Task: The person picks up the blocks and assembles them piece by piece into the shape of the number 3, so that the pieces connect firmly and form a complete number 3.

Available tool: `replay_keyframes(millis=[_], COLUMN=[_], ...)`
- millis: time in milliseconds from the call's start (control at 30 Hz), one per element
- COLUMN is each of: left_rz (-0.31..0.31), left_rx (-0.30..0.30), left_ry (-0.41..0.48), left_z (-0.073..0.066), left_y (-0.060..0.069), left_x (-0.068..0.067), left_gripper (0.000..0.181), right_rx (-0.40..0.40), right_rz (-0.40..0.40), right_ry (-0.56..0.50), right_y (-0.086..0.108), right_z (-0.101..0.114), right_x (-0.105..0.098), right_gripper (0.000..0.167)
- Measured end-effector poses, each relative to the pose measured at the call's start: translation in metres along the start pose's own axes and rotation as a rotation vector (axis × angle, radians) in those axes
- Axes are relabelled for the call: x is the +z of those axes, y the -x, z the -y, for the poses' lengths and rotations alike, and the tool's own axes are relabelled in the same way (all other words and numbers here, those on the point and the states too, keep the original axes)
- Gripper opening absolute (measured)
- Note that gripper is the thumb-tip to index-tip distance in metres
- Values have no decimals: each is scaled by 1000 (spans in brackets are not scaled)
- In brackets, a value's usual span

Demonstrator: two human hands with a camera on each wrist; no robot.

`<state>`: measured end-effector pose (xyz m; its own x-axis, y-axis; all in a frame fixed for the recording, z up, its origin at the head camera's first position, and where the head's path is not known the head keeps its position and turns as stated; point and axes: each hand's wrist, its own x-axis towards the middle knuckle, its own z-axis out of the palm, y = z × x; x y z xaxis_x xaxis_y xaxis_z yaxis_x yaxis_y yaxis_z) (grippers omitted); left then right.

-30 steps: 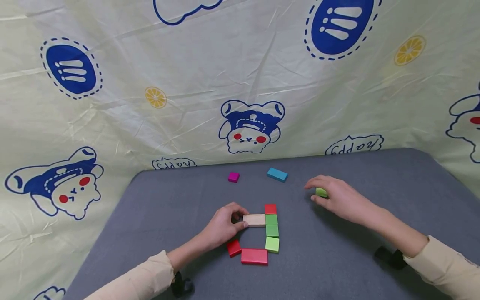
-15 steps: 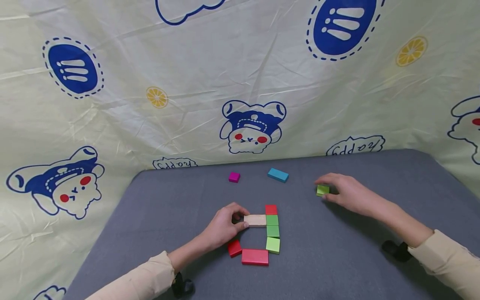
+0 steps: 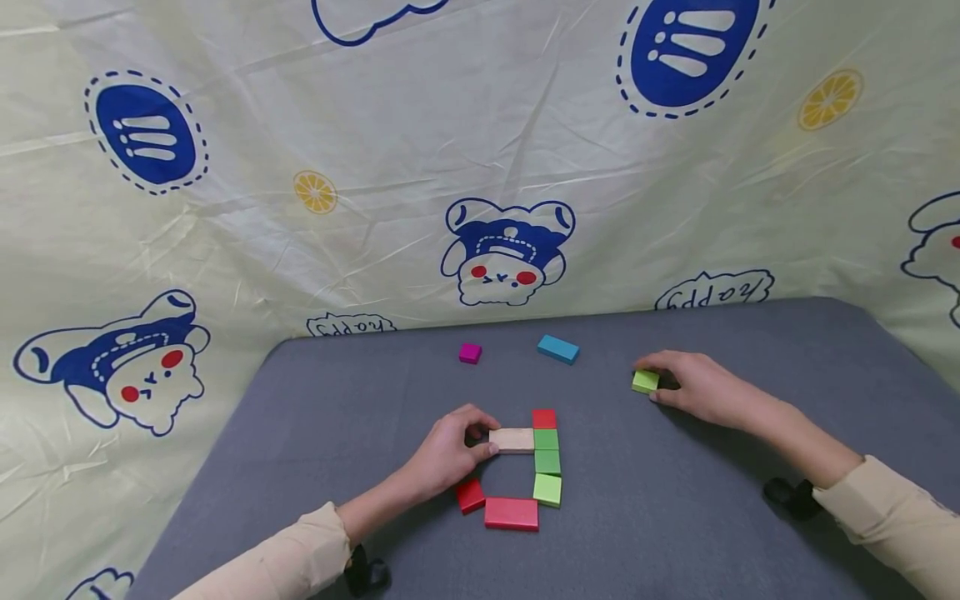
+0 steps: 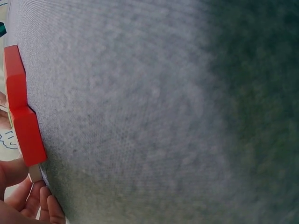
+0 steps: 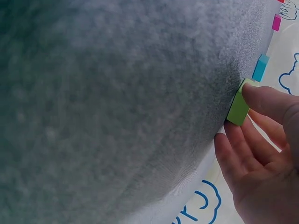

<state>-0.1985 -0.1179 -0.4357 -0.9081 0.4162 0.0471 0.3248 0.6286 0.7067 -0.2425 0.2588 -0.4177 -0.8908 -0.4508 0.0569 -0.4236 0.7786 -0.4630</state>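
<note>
In the head view, my left hand pinches the left end of a pale wooden block between thumb and fingers. That block's other end meets a column made of a red block, two green blocks and a yellow-green block. Below lie a long red block and a smaller tilted red block. Off to the right, my right hand holds a separate light green block on the table. The right wrist view shows the thumb against this light green block, with fingers on its other side.
A magenta block and a blue block lie toward the table's far edge. The grey table ends at a printed cloth hanging behind it. A dark device sits at each wrist.
My right hand has shifted a little to the right, and its fingers have come in around the light green block. My left hand and the arranged blocks stay put.
</note>
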Motion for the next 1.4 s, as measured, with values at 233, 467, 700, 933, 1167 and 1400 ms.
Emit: replay_keyframes(millis=[233,467,700,933,1167,1400], left_rz=[-5,-11,-8,-6,-12,-17], left_rx=[-1,2,2,-4,5,17], left_ry=[1,-2,2,-3,2,9], left_z=[0,0,0,0,0,1], left_y=[0,0,0,1,1,1], left_x=[0,0,1,1,1,2], left_gripper=[20,20,20,20,20,20], right_rx=[7,-11,-30,-59,-59,-70], right_rz=[5,-6,-11,-20,-14,-22], right_ry=[-9,-5,-2,0,-18,-42], right_y=[-2,-7,-15,-21,-27,-35], right_z=[5,13,22,31,39,46], right_x=[0,5,11,15,19,24], right_gripper=[42,42,39,38,39,39])
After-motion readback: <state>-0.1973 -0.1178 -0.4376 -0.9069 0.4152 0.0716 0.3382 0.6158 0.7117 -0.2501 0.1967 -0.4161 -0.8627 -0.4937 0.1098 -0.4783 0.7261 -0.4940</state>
